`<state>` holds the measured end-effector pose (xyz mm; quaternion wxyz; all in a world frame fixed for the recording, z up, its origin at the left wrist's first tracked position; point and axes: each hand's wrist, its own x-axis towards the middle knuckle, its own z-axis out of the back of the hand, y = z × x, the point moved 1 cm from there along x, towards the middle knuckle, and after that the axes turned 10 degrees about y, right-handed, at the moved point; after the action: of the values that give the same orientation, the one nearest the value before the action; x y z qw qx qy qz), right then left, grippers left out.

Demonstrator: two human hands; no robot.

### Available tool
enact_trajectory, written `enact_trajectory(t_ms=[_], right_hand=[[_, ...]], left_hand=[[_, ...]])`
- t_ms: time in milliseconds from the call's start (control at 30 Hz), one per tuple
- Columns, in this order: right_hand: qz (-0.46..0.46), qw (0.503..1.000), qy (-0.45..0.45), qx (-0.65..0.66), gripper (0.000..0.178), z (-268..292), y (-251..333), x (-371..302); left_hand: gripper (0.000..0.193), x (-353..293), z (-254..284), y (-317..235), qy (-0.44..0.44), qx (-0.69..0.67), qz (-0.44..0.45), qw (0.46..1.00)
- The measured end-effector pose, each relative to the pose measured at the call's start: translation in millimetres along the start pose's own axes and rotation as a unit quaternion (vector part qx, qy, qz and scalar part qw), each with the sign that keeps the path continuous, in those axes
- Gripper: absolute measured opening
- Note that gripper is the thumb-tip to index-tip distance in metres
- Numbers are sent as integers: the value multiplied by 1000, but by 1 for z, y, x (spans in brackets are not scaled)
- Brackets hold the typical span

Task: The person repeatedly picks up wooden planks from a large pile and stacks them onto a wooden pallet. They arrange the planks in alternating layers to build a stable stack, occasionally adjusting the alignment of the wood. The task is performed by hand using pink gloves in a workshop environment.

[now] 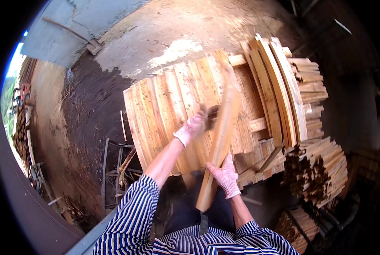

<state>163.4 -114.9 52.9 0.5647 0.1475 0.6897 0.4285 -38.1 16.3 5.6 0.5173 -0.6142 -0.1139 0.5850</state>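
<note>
My right hand (225,174), in a pinkish-white glove, is closed around the lower part of a long wooden board (224,127). The board slants across the stack in front of me, its near end by my waist and its far end blurred. To the left of the board is my left hand (196,123), in a similar glove with a dark palm side. It is smeared by motion, but its fingers look apart and nothing shows in them. Beneath both lies a layer of boards (168,100) set side by side.
Several longer boards (279,93) lie on the stack's right side. Beyond them are piled planks (311,80) and a bundle of wood pieces (319,170). A metal frame (106,170) stands at the left, near a long-handled tool (94,46) on the floor.
</note>
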Motion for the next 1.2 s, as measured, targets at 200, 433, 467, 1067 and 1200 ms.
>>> enact_trajectory(t_ms=[200, 433, 467, 1067, 1200], right_hand=[[60, 897, 109, -425, 101, -26, 128, 89], [233, 668, 161, -688, 85, -94, 219, 237], [270, 644, 178, -694, 81, -117, 231, 248], [177, 728, -326, -577, 85, 115, 141, 262], [-118, 774, -356, -510, 96, 254, 145, 201]], left_hand=[[111, -30, 55, 17, -261, -704, -169, 638], [125, -90, 43, 76, -285, -17, 138, 948], [131, -96, 26, 98, -257, 91, 194, 942], [150, -47, -14, 86, -79, 301, 337, 889], [154, -44, -12, 82, -54, 269, 377, 885]])
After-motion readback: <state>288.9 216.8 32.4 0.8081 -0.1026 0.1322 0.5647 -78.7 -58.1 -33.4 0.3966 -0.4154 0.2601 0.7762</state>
